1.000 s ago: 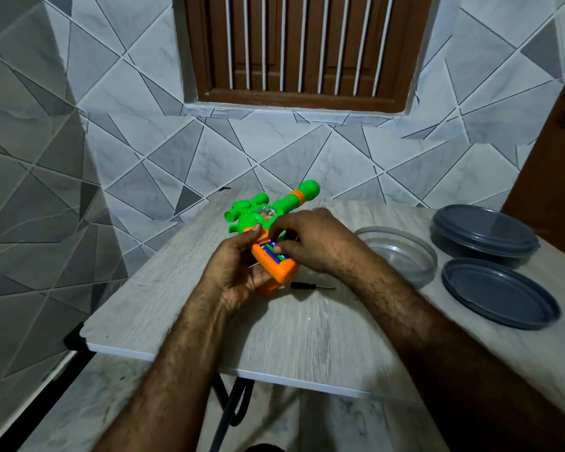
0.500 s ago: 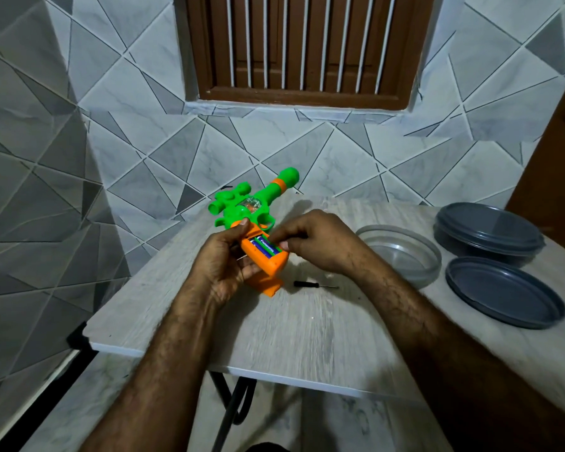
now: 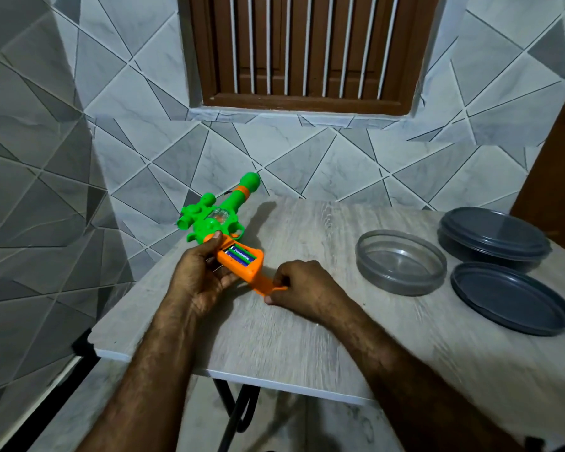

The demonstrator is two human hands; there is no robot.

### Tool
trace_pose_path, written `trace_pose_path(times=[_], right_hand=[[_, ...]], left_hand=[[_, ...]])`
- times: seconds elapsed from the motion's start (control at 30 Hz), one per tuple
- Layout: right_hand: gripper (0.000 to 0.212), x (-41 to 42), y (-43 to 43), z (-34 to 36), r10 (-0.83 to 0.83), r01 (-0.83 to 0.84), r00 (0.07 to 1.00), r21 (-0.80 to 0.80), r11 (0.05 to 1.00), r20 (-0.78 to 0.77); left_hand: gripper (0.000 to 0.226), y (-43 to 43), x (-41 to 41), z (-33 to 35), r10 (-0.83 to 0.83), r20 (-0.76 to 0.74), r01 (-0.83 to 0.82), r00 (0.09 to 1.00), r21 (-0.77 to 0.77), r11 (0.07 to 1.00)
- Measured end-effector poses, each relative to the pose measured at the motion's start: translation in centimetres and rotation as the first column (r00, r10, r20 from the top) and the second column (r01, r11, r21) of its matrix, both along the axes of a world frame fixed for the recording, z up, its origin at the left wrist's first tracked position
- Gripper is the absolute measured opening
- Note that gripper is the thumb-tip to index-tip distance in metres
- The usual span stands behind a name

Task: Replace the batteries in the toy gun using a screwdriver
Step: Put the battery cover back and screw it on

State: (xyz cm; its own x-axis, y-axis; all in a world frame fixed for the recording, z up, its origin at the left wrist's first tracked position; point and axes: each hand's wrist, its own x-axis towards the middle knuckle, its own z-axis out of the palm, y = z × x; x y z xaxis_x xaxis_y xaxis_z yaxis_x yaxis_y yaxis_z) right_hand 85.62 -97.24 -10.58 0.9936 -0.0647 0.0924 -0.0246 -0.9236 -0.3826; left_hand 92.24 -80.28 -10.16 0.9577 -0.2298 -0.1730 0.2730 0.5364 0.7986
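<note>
With batteries (image 3: 240,255) seated in the open grip of the gun (image 3: 224,223), which the left hand (image 3: 199,278) clasps above the bench (image 3: 307,337), the right hand (image 3: 302,288) pinches the orange cover (image 3: 268,286), leaving closing and screwing.

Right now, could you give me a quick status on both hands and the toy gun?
Left hand holds toy gun, compartment open, batteries seated. Right hand on table, closed on an orange piece, probably the cover. Screwdriver not visible.
</note>
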Motion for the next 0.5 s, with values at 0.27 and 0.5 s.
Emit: trace_pose_path(times=[0.27,0.5], right_hand=[[0.037,0.6,0.7,-0.4,-0.003,0.008,0.999,-0.102,0.995,0.043],[0.037,0.5,1.0,-0.3,-0.015,0.02,0.995,-0.057,0.998,0.096]], left_hand=[[0.016,0.1,-0.1,-1.1,0.006,-0.015,-0.006,1.0,-0.058,0.998],[0.017,-0.3,-0.2,-1.6,-0.007,-0.012,0.006,1.0,-0.064,0.998]])
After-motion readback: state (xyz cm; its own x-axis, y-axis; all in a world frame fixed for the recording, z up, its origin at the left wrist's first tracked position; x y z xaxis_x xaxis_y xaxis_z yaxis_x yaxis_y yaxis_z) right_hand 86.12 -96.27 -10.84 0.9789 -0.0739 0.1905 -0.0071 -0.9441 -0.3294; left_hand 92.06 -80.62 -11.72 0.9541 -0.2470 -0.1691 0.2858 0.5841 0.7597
